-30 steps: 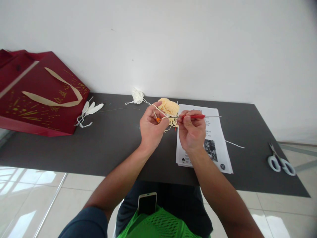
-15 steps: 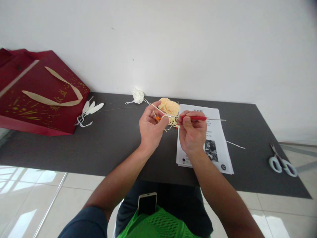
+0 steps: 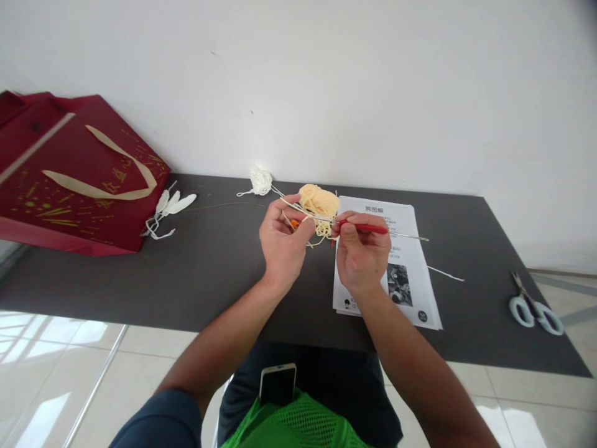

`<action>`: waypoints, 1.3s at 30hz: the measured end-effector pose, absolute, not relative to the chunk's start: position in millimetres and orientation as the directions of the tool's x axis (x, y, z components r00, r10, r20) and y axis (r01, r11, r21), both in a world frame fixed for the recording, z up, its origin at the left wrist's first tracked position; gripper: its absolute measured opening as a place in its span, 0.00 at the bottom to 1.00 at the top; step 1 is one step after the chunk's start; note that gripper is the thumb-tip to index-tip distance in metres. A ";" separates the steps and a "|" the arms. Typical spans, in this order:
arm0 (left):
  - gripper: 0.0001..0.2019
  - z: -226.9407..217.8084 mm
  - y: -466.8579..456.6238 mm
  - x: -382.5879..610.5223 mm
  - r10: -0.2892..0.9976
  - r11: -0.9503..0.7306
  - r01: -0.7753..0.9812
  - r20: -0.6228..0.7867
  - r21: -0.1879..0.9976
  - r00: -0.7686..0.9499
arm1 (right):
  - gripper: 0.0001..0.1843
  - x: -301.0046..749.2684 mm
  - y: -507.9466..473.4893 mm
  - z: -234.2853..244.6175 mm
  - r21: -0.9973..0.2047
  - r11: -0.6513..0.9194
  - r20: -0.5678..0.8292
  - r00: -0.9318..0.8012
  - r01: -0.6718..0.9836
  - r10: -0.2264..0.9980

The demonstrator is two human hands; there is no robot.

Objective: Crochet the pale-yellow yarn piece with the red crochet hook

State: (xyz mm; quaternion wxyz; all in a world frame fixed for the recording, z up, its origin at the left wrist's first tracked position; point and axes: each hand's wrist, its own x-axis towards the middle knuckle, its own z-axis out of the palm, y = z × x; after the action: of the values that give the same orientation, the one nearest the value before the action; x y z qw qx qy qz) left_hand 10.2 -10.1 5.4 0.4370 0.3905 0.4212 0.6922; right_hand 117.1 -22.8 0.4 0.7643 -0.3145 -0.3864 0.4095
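Observation:
My right hand (image 3: 364, 252) is closed round the red handle of a crochet hook (image 3: 368, 228), whose metal shaft points left while a thin metal end sticks out to the right. In my left hand (image 3: 285, 242), thumb and fingers pinch pale yellow yarn (image 3: 298, 208), with a strand stretched over the index finger. The hook's tip meets the yarn at my left fingertips; the worked piece there is mostly hidden. Just below the strand shows a small orange thing (image 3: 295, 224). Behind both hands lie a peach yarn ball (image 3: 319, 200) and loose yellow yarn loops (image 3: 323, 229).
Printed sheets (image 3: 410, 249) lie under my right hand. White scissors (image 3: 535, 310) rest at the table's right end. A white yarn ball (image 3: 260, 180) sits against the wall. Left are white crocheted pieces (image 3: 175, 203) and a red gift bag (image 3: 93, 180). A phone (image 3: 277, 384) lies at my lap.
The hook has tilted, its right end dropping slightly and its tip side rising along the strand. My left fingers have shifted a little left, and the strand looks more spread.

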 end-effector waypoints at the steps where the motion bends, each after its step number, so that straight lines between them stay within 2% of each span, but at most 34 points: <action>1: 0.20 5.5 -10.0 10.4 0.933 -0.257 -0.269 0.165 0.928 -0.320 | 0.06 116.4 -23.6 0.0 -0.799 0.482 0.348 0.376 -0.359 0.859; 8: 0.19 6.2 -10.5 10.7 0.930 -0.237 -0.262 0.141 0.936 -0.340 | 0.08 114.5 -28.6 -4.6 -0.809 0.559 0.462 0.393 -0.179 0.795; 11: 0.19 6.8 -11.0 10.7 0.932 -0.221 -0.272 0.121 0.936 -0.342 | 0.11 115.5 -30.7 -6.2 -0.791 0.610 0.554 0.376 -0.041 0.743; 15: 0.19 9.9 -11.4 11.8 0.932 -0.199 -0.297 0.087 0.934 -0.352 | 0.13 117.8 -30.1 -9.2 -0.701 0.697 0.708 0.270 0.151 0.653; 18: 0.20 14.2 -10.5 11.5 0.952 -0.156 -0.411 0.025 0.898 -0.306 | 0.17 118.4 -27.3 -11.8 -0.648 0.739 0.759 0.233 0.184 0.607; 22: 0.22 19.3 -8.5 7.9 0.980 -0.037 -0.600 -0.089 0.799 -0.180 | 0.19 117.5 -25.4 -14.2 -0.656 0.728 0.754 0.225 0.201 0.617; 27: 0.24 22.3 -6.5 2.6 0.985 0.087 -0.696 -0.165 0.713 -0.046 | 0.18 116.6 -25.7 -16.3 -0.691 0.708 0.720 0.229 0.147 0.655; 30: 0.26 23.6 -5.6 1.3 0.983 0.143 -0.704 -0.183 0.696 0.019 | 0.15 115.6 -24.0 -16.6 -0.779 0.626 0.599 0.275 -0.014 0.752; 35: 0.28 22.9 -5.6 2.6 0.988 0.127 -0.668 -0.150 0.733 0.024 | 0.07 115.7 -17.6 -12.6 -0.824 0.445 0.348 0.306 -0.351 0.886; 39: 0.28 19.8 -5.8 4.1 0.993 0.095 -0.577 -0.115 0.812 0.002 | 0.07 121.7 -11.7 -10.3 -0.818 0.418 0.323 0.287 -0.394 0.902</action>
State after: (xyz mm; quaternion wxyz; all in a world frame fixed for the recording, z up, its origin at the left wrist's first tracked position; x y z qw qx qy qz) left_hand 4.1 -5.8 19.8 0.6461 0.2891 0.3605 0.6075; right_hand 121.7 -11.7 -10.3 0.7385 -0.3136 -0.4047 0.4387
